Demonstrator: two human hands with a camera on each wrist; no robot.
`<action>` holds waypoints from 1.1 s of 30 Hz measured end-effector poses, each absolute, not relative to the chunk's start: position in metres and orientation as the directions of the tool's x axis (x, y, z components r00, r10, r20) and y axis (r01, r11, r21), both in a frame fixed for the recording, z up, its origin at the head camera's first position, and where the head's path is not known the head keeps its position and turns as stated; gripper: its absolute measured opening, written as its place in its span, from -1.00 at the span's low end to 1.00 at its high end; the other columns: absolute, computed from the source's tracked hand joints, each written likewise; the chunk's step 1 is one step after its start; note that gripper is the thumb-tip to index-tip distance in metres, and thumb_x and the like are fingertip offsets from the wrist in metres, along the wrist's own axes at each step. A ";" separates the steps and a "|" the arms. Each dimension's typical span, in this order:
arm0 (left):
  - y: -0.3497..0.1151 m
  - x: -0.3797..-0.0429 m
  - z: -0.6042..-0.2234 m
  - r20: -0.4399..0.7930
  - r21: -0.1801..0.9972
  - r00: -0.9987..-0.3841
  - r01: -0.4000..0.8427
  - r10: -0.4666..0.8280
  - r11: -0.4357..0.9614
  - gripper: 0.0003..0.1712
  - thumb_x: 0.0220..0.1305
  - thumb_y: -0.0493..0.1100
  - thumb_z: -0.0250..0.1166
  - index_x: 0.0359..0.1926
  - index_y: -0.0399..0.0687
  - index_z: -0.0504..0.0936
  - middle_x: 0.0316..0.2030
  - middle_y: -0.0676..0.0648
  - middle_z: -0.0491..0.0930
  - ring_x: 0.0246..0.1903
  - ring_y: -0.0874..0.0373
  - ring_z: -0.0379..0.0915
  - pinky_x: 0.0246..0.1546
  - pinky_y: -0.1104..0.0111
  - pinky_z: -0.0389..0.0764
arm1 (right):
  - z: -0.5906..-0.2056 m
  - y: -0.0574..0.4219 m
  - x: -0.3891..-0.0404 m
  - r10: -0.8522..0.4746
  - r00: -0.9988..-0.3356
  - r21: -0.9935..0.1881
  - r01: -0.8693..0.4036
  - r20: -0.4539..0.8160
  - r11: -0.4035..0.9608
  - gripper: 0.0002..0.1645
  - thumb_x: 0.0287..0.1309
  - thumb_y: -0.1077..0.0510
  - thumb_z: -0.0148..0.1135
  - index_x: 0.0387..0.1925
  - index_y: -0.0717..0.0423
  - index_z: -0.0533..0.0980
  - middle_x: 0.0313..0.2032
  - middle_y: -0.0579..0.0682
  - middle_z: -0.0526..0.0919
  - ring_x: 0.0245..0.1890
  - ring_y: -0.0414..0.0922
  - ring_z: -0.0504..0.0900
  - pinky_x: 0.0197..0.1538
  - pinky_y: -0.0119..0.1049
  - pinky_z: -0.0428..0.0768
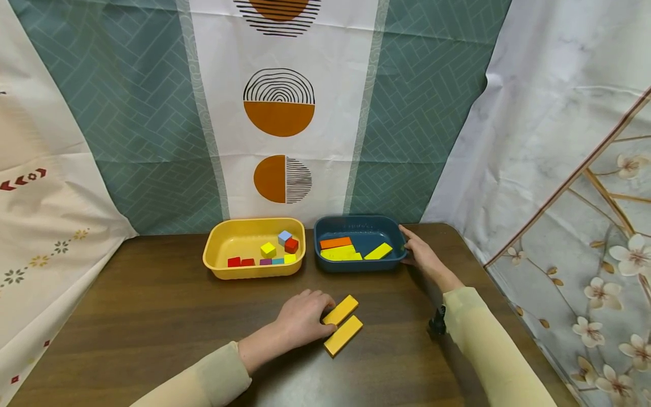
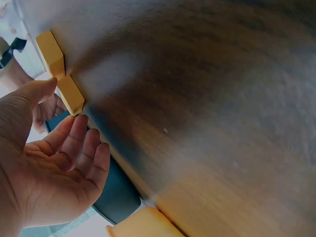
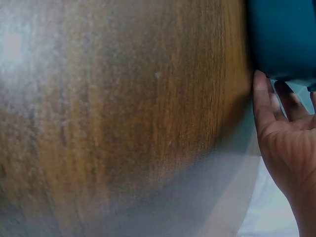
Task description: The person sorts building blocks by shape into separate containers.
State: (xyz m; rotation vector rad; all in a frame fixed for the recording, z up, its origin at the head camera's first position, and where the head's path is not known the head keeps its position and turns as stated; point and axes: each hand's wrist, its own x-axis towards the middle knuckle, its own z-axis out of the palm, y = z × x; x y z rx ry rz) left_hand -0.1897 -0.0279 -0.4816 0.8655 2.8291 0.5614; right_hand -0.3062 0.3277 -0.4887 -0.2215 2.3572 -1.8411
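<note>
My left hand [image 1: 303,319] is at a yellow-orange rectangular block [image 1: 342,309], pinching its near-left end between thumb and fingertips. In the left wrist view that block [image 2: 71,95] spans from the thumb tip to the index fingertip. A second, matching block [image 1: 343,336] lies beside it on the table, just past the thumb. My right hand [image 1: 421,252] touches the right end of the dark blue bin [image 1: 360,265] with extended fingers. The right wrist view shows the fingertips against the outer wall of this bin [image 3: 284,39]. Inside are orange and yellow rectangular blocks.
A yellow bin [image 1: 231,240] stands left of the blue one, with several small coloured cubes in it. Both bins are near the back edge of the brown wooden table [image 1: 152,322]. Patterned cloth [image 1: 147,113] hangs behind the table and at its sides.
</note>
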 end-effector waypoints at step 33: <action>-0.034 -0.201 -0.481 0.091 0.265 -0.832 0.551 0.548 0.792 -0.61 0.11 0.03 0.53 -0.06 0.00 0.76 -0.33 0.10 0.50 -0.32 0.18 0.35 -0.34 0.36 0.50 | -0.487 0.327 -0.306 -0.196 -0.980 -0.973 -0.002 -0.044 0.232 -0.23 0.48 0.27 -0.30 0.65 0.02 -0.10 0.62 0.11 -0.23 0.32 0.21 0.32 0.33 0.21 0.39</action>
